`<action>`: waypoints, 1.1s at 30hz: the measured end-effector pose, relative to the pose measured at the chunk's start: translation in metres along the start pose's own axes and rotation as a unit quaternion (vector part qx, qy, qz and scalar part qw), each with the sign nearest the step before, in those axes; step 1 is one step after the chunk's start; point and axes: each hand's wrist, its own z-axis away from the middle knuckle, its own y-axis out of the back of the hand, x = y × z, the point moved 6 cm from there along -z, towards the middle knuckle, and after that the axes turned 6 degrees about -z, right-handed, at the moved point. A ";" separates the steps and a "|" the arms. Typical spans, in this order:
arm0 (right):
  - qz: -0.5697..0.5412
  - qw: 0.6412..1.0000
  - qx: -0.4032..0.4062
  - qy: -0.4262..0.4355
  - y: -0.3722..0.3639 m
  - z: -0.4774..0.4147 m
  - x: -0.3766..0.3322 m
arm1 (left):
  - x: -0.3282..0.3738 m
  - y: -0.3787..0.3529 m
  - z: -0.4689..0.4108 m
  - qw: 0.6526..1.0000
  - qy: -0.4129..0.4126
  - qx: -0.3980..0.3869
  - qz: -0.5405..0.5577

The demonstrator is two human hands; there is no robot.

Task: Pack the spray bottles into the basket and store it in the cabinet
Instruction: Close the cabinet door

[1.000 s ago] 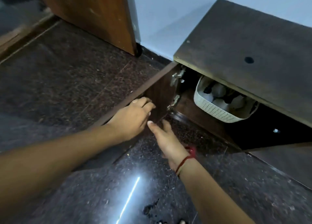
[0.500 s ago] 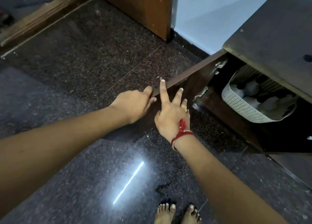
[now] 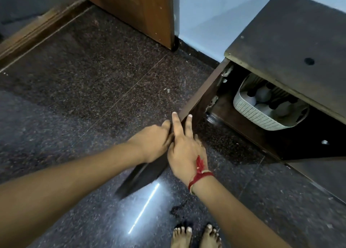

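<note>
A white woven basket [image 3: 250, 113] sits inside the low dark cabinet [image 3: 292, 42], on its floor at the left. Several spray bottles [image 3: 263, 95] with black tops lie in it, partly hidden under the cabinet top. The cabinet door [image 3: 198, 101] stands open, swung out over the floor. My left hand [image 3: 151, 141] grips the door's top edge from the outer side. My right hand [image 3: 184, 146] rests against the same edge from the inner side, two fingers stretched along it.
A brown wooden door [image 3: 142, 10] stands at the back beside a pale blue wall [image 3: 206, 19]. The floor [image 3: 93, 83] is dark speckled stone. My bare feet [image 3: 194, 236] show at the bottom edge. A second cabinet door [image 3: 322, 174] at the right is shut.
My right hand rose from the floor by the hinge onto the door's edge beside the left hand. The view has pulled back, so my feet show.
</note>
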 end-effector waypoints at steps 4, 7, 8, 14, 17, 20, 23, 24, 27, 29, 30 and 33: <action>-0.055 0.998 -0.001 0.016 0.009 0.028 0.023 | 0.033 -0.017 0.008 0.996 0.034 -0.038 0.073; -0.107 0.994 -0.002 0.016 0.018 0.045 0.047 | 0.062 -0.033 0.010 0.991 0.048 -0.051 0.118; -0.125 0.992 0.002 0.017 0.022 0.051 0.057 | 0.073 -0.038 0.009 0.989 0.051 -0.051 0.133; -0.135 0.988 0.068 0.007 0.057 0.091 0.112 | 0.141 -0.073 -0.007 0.965 0.084 -0.035 0.245; -0.100 0.990 0.095 -0.023 0.078 0.104 0.144 | 0.177 -0.082 -0.023 0.951 0.098 -0.019 0.291; -0.053 0.986 0.123 -0.099 0.108 0.118 0.190 | 0.217 -0.091 -0.041 0.912 0.135 -0.022 0.387; 0.037 0.975 0.148 -0.159 0.133 0.126 0.223 | 0.241 -0.100 -0.058 0.847 0.178 -0.034 0.500; 0.043 0.971 0.161 -0.173 0.144 0.130 0.234 | 0.251 -0.100 -0.064 0.838 0.185 -0.032 0.512; 0.053 0.956 0.203 -0.204 0.172 0.132 0.263 | 0.275 -0.097 -0.081 0.811 0.201 -0.019 0.549; 0.052 0.948 0.220 -0.224 0.187 0.128 0.278 | 0.289 -0.094 -0.090 0.799 0.208 -0.017 0.564; 0.046 0.944 0.229 -0.233 0.194 0.126 0.283 | 0.294 -0.093 -0.093 0.793 0.212 -0.016 0.571; 0.013 0.931 0.263 -0.252 0.208 0.123 0.295 | 0.303 -0.090 -0.100 0.778 0.210 -0.018 0.592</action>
